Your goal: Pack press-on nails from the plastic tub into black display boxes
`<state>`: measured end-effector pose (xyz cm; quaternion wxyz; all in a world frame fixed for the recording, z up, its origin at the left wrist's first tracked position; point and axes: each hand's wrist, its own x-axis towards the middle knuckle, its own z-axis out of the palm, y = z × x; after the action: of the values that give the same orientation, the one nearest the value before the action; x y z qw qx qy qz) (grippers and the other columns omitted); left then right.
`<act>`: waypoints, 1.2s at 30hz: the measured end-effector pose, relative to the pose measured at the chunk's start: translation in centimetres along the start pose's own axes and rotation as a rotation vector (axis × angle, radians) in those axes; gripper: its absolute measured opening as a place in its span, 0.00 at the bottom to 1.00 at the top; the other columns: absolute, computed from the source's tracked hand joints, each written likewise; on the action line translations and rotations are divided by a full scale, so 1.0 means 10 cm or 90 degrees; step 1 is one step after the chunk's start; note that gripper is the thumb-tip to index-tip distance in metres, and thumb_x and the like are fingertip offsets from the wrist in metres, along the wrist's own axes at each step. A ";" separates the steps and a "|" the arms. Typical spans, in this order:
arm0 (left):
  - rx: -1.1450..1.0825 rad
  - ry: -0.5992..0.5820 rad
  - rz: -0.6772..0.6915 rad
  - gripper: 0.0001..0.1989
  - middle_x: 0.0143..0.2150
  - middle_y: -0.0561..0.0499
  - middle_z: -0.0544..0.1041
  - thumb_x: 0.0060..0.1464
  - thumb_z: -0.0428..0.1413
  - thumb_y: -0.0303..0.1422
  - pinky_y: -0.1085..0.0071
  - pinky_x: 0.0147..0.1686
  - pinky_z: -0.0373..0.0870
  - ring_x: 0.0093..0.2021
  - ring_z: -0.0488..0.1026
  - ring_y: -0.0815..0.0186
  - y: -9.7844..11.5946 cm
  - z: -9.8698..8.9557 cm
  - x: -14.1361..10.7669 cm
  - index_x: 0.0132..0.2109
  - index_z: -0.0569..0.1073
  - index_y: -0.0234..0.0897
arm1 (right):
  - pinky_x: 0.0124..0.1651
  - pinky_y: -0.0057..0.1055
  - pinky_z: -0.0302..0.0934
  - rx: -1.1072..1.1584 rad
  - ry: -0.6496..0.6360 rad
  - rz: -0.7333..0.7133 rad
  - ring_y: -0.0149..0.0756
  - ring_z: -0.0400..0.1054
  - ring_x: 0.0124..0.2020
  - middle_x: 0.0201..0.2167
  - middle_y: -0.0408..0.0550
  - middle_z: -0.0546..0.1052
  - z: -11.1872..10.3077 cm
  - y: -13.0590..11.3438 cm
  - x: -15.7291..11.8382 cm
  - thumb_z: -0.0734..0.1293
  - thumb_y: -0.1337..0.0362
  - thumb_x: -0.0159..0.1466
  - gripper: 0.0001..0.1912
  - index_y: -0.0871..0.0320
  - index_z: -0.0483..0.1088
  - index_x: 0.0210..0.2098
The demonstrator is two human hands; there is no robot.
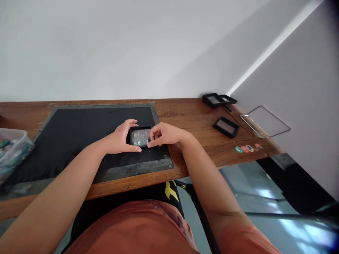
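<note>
A small black-framed box with a clear, shiny window lies on the black mat. Small pale and coloured bits show in the window. My left hand is spread around the box's left side, thumb along the near edge and fingers at the far edge. At the right edge of the box, my right hand has its fingers curled and pressed together; whatever may be between the fingertips is too small to make out.
A clear plastic tub with packets stands at the left. On the right of the wooden table lie a black frame, more black frames, round stickers and a metal wire frame.
</note>
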<state>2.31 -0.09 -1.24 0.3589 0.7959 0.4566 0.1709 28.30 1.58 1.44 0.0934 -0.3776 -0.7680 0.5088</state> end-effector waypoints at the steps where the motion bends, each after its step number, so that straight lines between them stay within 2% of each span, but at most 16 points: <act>1: -0.001 -0.002 -0.004 0.56 0.73 0.34 0.59 0.42 0.70 0.53 0.39 0.70 0.54 0.74 0.54 0.41 0.00 0.00 0.00 0.70 0.49 0.45 | 0.27 0.26 0.53 0.000 -0.001 0.002 0.27 0.64 0.21 0.17 0.39 0.73 0.00 0.00 0.00 0.78 0.50 0.52 0.19 0.58 0.73 0.26; 7: 0.001 0.009 -0.007 0.54 0.73 0.34 0.59 0.42 0.70 0.52 0.41 0.69 0.55 0.74 0.55 0.43 0.04 0.02 0.00 0.68 0.51 0.44 | 0.26 0.27 0.50 0.002 0.011 0.009 0.25 0.59 0.20 0.16 0.37 0.70 0.01 0.00 0.00 0.79 0.51 0.51 0.19 0.59 0.73 0.26; 12: 0.021 0.010 -0.013 0.57 0.72 0.34 0.60 0.38 0.72 0.51 0.38 0.69 0.55 0.73 0.56 0.41 0.06 0.02 -0.01 0.68 0.51 0.44 | 0.26 0.27 0.45 0.012 0.013 -0.038 0.24 0.53 0.21 0.17 0.33 0.64 -0.02 0.04 -0.02 0.79 0.53 0.51 0.19 0.58 0.71 0.28; 14: 0.037 0.015 -0.006 0.58 0.72 0.34 0.61 0.37 0.72 0.50 0.36 0.67 0.57 0.73 0.56 0.39 0.06 0.02 -0.02 0.69 0.51 0.44 | 0.28 0.27 0.46 0.035 0.074 -0.082 0.24 0.53 0.22 0.20 0.32 0.62 -0.05 0.06 -0.03 0.81 0.53 0.49 0.21 0.57 0.70 0.32; 17: 0.045 0.046 0.028 0.56 0.70 0.34 0.63 0.38 0.72 0.48 0.36 0.66 0.59 0.71 0.59 0.39 0.07 0.03 -0.02 0.68 0.52 0.45 | 0.31 0.28 0.51 0.045 0.237 -0.146 0.25 0.55 0.26 0.30 0.37 0.67 -0.09 0.08 -0.01 0.81 0.51 0.48 0.27 0.56 0.70 0.39; 19: 0.043 0.086 0.062 0.54 0.68 0.35 0.65 0.39 0.72 0.46 0.38 0.67 0.59 0.70 0.61 0.41 0.08 0.04 -0.02 0.68 0.53 0.44 | 0.35 0.30 0.58 0.045 0.320 -0.169 0.28 0.60 0.31 0.39 0.43 0.72 -0.09 0.09 0.02 0.78 0.47 0.53 0.28 0.56 0.70 0.45; 22: 0.017 0.143 0.111 0.52 0.67 0.36 0.65 0.42 0.72 0.44 0.43 0.69 0.59 0.70 0.63 0.45 0.08 0.07 -0.01 0.67 0.52 0.43 | 0.49 0.36 0.64 0.065 0.386 -0.186 0.35 0.67 0.42 0.49 0.51 0.74 -0.07 0.11 0.08 0.69 0.39 0.62 0.29 0.55 0.69 0.50; 24: -0.003 0.185 0.144 0.50 0.67 0.36 0.64 0.43 0.71 0.44 0.45 0.69 0.60 0.70 0.63 0.47 0.08 0.08 0.00 0.67 0.53 0.43 | 0.56 0.40 0.64 0.081 0.396 -0.172 0.40 0.68 0.49 0.53 0.53 0.74 -0.04 0.11 0.11 0.65 0.36 0.63 0.32 0.54 0.68 0.52; 28: 0.027 0.295 0.177 0.49 0.67 0.36 0.64 0.42 0.71 0.42 0.46 0.68 0.61 0.69 0.64 0.46 0.07 0.08 0.01 0.65 0.54 0.43 | 0.63 0.48 0.62 0.113 0.368 -0.131 0.46 0.66 0.59 0.61 0.53 0.72 -0.01 0.12 0.13 0.60 0.31 0.64 0.36 0.51 0.67 0.57; 33: 0.129 0.341 0.092 0.49 0.64 0.37 0.67 0.38 0.71 0.39 0.41 0.64 0.60 0.66 0.66 0.42 0.06 0.06 0.03 0.64 0.55 0.42 | 0.71 0.53 0.54 0.037 0.348 -0.087 0.50 0.60 0.68 0.69 0.57 0.64 -0.01 0.21 0.17 0.60 0.29 0.63 0.44 0.52 0.61 0.66; 36: 0.128 0.409 0.025 0.47 0.64 0.38 0.68 0.37 0.71 0.37 0.41 0.64 0.59 0.65 0.66 0.42 0.06 0.05 0.05 0.62 0.56 0.43 | 0.75 0.55 0.45 -0.095 0.356 -0.046 0.54 0.48 0.75 0.75 0.61 0.53 -0.01 0.27 0.20 0.60 0.28 0.61 0.52 0.55 0.53 0.72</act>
<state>3.21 -0.07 -1.20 0.1125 0.7413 0.5458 0.3740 28.32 3.54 -1.30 0.2917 -0.4811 -0.7609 0.3233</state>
